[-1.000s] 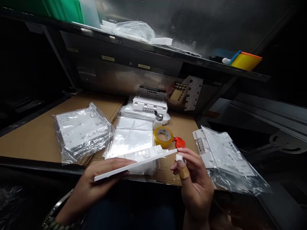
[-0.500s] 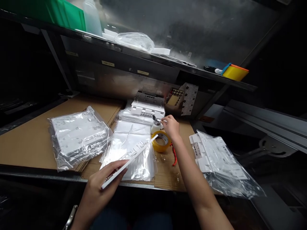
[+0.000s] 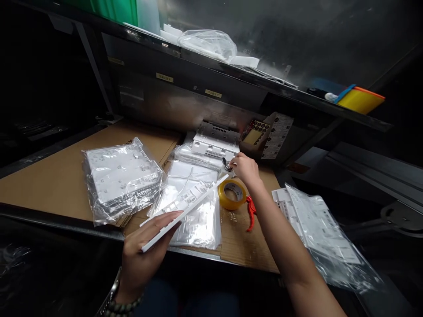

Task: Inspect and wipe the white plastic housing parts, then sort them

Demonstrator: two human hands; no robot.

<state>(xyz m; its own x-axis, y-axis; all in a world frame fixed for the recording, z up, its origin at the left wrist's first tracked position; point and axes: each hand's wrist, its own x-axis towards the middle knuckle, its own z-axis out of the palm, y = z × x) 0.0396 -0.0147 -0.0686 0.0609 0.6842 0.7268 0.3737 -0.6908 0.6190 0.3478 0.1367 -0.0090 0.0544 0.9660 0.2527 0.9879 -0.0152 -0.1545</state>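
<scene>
My left hand (image 3: pixel 147 251) is closed around the lower end of a white plastic panel (image 3: pixel 189 202). The panel is tilted, its edge toward me and its far end near the tape roll. Fingers pinched, my right hand (image 3: pixel 247 169) is at a small bottle with a flipped-up metal lid (image 3: pixel 226 164); what the fingers hold is hidden. Just below lies a roll of yellow tape (image 3: pixel 232 194), with a red-handled tool (image 3: pixel 251 213) partly behind my right forearm. Under the panel is a stack of clear plastic bags (image 3: pixel 198 226).
Bagged white panels lie at left (image 3: pixel 120 176) and right (image 3: pixel 325 229). White plastic housings (image 3: pixel 214 143) stand at the back, beside a box with a sticker sheet (image 3: pixel 259 132). Cardboard (image 3: pixel 49 180) covers the bench. A metal shelf (image 3: pixel 185 55) crosses above.
The view has shifted, so the bench things appear farther right. My right hand stays at the bottle, fingers still pinched. My left hand keeps its hold on the panel, which shows more of its face.
</scene>
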